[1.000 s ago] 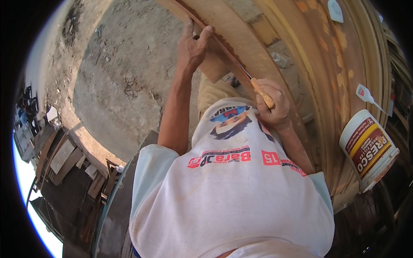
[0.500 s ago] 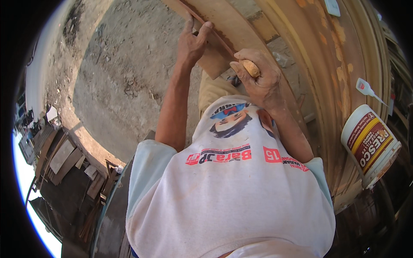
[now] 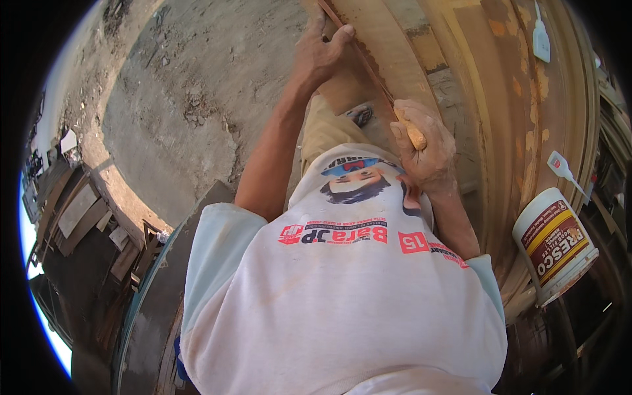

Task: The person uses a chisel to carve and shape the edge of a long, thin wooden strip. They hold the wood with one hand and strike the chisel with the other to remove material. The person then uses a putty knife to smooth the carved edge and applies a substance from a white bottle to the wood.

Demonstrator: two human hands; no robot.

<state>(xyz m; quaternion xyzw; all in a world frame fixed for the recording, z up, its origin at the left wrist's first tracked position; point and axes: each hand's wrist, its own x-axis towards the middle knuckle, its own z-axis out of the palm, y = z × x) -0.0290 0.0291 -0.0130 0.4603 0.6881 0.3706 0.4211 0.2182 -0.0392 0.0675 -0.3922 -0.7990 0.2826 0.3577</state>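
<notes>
My left hand (image 3: 320,51) reaches forward and presses on a thin reddish wooden strip (image 3: 361,56) that runs along the edge of a wooden panel (image 3: 395,46). My right hand (image 3: 426,148) is closed around the pale wooden handle (image 3: 413,135) of a hand tool whose working end lies against the strip; the blade is hidden by my fingers. My white printed shirt fills the lower middle of the view.
A white tub with a red and yellow label (image 3: 555,243) stands at the right beside a white plastic scraper (image 3: 565,170). A curved wooden frame (image 3: 526,118) runs down the right. Bare dirt ground (image 3: 178,112) lies at the left, with stacked boards (image 3: 79,217) further left.
My right hand slid up along the strip with the tool and has come back down toward me. My left hand stayed pressed on the strip.
</notes>
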